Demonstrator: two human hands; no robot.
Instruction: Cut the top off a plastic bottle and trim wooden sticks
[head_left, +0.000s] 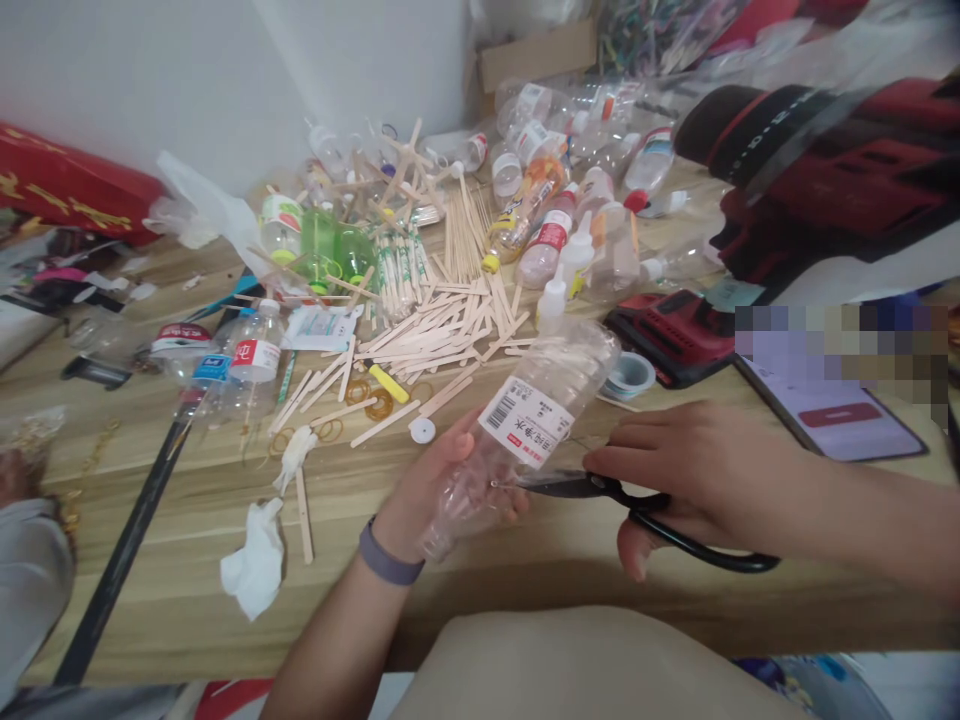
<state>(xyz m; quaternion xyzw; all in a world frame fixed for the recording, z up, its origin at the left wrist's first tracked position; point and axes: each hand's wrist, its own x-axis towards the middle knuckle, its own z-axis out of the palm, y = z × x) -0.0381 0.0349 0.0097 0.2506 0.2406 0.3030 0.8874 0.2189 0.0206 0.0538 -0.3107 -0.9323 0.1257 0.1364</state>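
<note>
Centre: clear bottle (pixel 519 436), white label (pixel 534 420), red patch (pixel 515 440), black barcode (pixel 501 408) | mid-right: black scissors (pixel 619 491) | lower centre: purple wristband (pixel 390 556) | upper right: red-and-black drill (pixel 814 170) | upper left: red panel (pixel 97 165), yellow characters (pixel 71 200) | lower left: tan counter (pixel 169 610), wood-grain streaks

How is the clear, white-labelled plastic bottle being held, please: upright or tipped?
Tipped: the clear, white-labelled plastic bottle slants diagonally in the left hand.

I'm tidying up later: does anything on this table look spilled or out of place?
Yes: the wooden sticks sprawl in a jumbled heap, pointing various ways, and a crumpled white tissue lies left of the purple wristband, like litter.
</note>
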